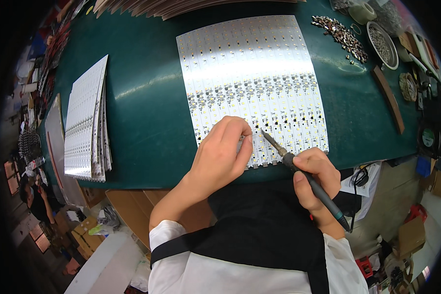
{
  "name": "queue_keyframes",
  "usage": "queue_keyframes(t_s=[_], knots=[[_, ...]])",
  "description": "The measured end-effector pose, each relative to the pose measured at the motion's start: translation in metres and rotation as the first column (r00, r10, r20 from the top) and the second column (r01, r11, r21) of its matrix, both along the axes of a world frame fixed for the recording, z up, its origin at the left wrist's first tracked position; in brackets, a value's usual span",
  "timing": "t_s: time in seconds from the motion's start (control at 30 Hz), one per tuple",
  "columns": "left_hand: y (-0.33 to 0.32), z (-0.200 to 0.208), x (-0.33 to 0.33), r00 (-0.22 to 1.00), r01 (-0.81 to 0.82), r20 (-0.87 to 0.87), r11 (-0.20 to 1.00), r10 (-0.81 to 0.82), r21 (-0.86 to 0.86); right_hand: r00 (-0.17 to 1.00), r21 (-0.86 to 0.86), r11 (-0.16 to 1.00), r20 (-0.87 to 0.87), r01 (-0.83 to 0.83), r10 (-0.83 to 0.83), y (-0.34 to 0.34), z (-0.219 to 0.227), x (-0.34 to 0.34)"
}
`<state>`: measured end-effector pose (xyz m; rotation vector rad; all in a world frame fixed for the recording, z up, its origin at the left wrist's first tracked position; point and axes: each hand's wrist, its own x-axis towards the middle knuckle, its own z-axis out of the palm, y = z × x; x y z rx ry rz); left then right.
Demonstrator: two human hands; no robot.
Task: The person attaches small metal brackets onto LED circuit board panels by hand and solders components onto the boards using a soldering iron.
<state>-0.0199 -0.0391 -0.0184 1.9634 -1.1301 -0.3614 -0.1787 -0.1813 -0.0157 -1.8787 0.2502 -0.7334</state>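
In front of me lies a white panel of LED circuit strips [247,105], covered with rows of small yellowish LEDs and dark components. My right hand [318,176] grips the dark handle of a soldering iron [304,169], its tip down on the panel's lower half. Close to that tip, my left hand [223,149] rests over the panel with thumb and forefinger pinched together. A thin strand, apparently solder wire [256,134], runs from that pinch toward the iron's tip. Part of the panel is hidden under my left hand.
The panel lies on a green tabletop [142,117]. A stack of similar panels [85,127] stands at the left. Brown sheets [181,6] line the far edge. Small metal parts [340,36], a round dish [382,45] and a brown strip [389,100] lie at the right.
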Motion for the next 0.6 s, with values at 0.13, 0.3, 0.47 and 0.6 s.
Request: queue_keyframes(t_s=[0.13,0.3,0.47,0.6], knots=[[-0.006,-0.001,0.001,0.993,0.056,0.104,0.998,-0.057,0.009,1.000,0.045,0.999,-0.012,0.007,-0.006,-0.004,0.004,0.001],[-0.008,-0.003,0.000,0.993,0.027,0.117,0.999,-0.029,0.019,1.000,0.043,0.999,0.006,-0.006,0.006,-0.001,-0.003,0.005],[-0.011,-0.006,-0.001,0.988,0.027,0.149,1.000,-0.028,0.011,1.000,0.007,1.000,0.004,-0.012,0.012,-0.001,-0.002,0.004],[-0.013,-0.005,-0.003,0.981,0.030,0.192,1.000,-0.029,0.000,1.000,-0.016,1.000,0.018,-0.012,0.012,0.001,-0.001,0.005]])
